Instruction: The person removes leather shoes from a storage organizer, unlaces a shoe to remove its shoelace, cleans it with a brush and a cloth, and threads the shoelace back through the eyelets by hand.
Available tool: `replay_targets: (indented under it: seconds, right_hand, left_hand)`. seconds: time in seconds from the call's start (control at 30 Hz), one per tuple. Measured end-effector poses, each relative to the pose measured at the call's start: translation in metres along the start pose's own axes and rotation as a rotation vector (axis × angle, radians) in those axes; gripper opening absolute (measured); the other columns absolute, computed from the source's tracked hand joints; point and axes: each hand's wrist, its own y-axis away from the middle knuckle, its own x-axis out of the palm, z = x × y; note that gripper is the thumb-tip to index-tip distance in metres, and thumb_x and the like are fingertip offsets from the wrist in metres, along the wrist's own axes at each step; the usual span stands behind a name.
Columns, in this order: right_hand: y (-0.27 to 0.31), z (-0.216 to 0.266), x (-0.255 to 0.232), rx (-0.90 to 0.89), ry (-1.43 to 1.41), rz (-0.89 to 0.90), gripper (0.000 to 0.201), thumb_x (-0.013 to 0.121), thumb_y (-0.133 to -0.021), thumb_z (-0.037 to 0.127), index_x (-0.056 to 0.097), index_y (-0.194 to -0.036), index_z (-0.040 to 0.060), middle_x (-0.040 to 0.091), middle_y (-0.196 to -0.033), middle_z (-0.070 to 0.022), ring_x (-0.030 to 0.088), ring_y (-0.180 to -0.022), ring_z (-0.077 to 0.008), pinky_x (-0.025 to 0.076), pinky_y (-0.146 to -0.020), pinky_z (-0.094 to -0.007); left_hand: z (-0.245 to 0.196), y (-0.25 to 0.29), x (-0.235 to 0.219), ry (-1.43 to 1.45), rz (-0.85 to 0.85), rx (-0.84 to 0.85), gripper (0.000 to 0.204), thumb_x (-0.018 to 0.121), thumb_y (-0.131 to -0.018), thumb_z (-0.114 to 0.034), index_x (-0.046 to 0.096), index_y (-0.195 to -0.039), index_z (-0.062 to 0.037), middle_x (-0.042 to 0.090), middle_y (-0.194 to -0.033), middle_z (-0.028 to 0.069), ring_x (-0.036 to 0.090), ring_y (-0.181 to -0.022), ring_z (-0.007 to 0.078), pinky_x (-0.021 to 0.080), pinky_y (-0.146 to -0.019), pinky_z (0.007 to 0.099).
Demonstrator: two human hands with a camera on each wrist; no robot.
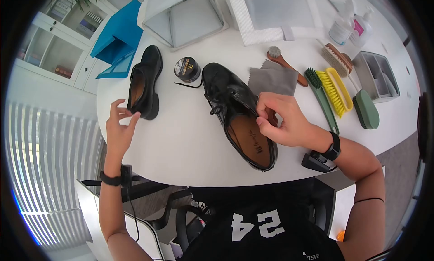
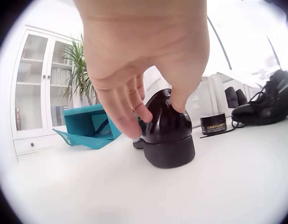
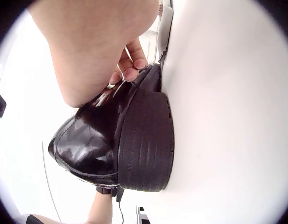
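A black lace-up dress shoe point(image 1: 226, 91) with a tan insole rests on the white table before the person. The right hand point(image 1: 287, 118) pinches its side rim, thumb over the opening; in the right wrist view, fingertips lie along the upper edge of the glossy shoe point(image 3: 90, 144). A second black shoe point(image 1: 147, 75) stands at the left, toe pointing away. Around its heel end is the left hand point(image 1: 120, 130), thumb on one side and fingers on the other. In the left wrist view the shoe's heel point(image 2: 169, 151) sits flat on the table.
A polish jar point(image 1: 187, 70) stands between the shoes. Grey cloths point(image 1: 271, 80), a wooden-handled brush point(image 1: 289, 66), a green brush point(image 1: 323, 98) and a yellow brush point(image 1: 337, 91) lie at the right. Behind are a teal box point(image 1: 115, 39), a clear-sided bin point(image 1: 185, 21) and bottles point(image 1: 341, 30).
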Motion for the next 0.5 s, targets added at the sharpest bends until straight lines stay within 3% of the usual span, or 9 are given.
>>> replay_targets:
  seconds: [0.17,0.23,0.27,0.33,0.4,0.5]
  right_hand:
    - [0.0,0.0,0.0,0.013,-0.009,-0.006,0.02,0.071,-0.09,0.004,0.052,-0.083,0.0033,0.053,-0.076,-0.0021,0.047,-0.054,-0.0093,0.036,-0.05,-0.0291]
    - [0.001,0.002,0.0,0.027,-0.006,0.006,0.02,0.071,-0.09,0.004,0.052,-0.083,0.0033,0.053,-0.077,-0.0021,0.048,-0.054,-0.0094,0.036,-0.05,-0.0289]
    - [0.001,0.003,-0.002,0.046,-0.003,0.015,0.02,0.071,-0.09,0.004,0.052,-0.083,0.0033,0.053,-0.077,-0.0021,0.048,-0.054,-0.0095,0.036,-0.05,-0.0288]
    - [0.0,0.004,-0.003,0.042,0.004,0.013,0.02,0.071,-0.091,0.004,0.052,-0.084,0.0033,0.053,-0.077,-0.0021,0.048,-0.054,-0.0096,0.036,-0.05,-0.0287]
    - [0.001,0.003,-0.002,0.039,0.005,0.028,0.02,0.07,-0.091,0.003,0.052,-0.084,0.0033,0.053,-0.077,-0.0021,0.049,-0.054,-0.0097,0.036,-0.05,-0.0287]
    - [-0.001,0.0,-0.002,0.009,0.017,0.031,0.019,0.07,-0.091,0.003,0.053,-0.084,0.0034,0.053,-0.077,-0.0023,0.049,-0.053,-0.01,0.038,-0.05,-0.0286]
  left_hand:
    - [0.013,-0.037,0.021,-0.006,-0.09,0.028,0.055,0.088,-0.097,-0.02,0.057,-0.14,-0.0062,0.073,-0.097,0.0125,0.079,-0.097,0.0273,0.061,-0.073,0.0346]
    - [0.014,-0.049,0.022,-0.186,-0.148,0.144,0.042,0.087,-0.098,-0.021,0.063,-0.129,-0.0058,0.068,-0.086,0.0072,0.074,-0.083,0.0186,0.055,-0.067,0.0293]
    - [-0.005,-0.049,0.02,-0.181,-0.151,0.149,0.042,0.087,-0.098,-0.021,0.063,-0.129,-0.0058,0.068,-0.086,0.0072,0.074,-0.083,0.0186,0.055,-0.067,0.0293]
    - [-0.076,-0.041,0.018,-0.05,-0.159,0.084,0.022,0.08,-0.105,-0.022,0.067,-0.106,-0.0043,0.062,-0.08,0.0001,0.06,-0.076,0.0095,0.047,-0.069,0.0254]
    - [-0.109,-0.032,0.033,0.286,0.002,0.226,0.024,0.071,-0.109,-0.017,0.065,-0.092,-0.0014,0.057,-0.077,-0.0021,0.051,-0.073,0.0057,0.043,-0.067,0.0247]
    - [-0.158,-0.027,0.062,0.446,0.253,0.368,0.031,0.062,-0.113,-0.015,0.061,-0.088,0.0022,0.056,-0.073,-0.0011,0.047,-0.069,0.0064,0.038,-0.062,0.0278]
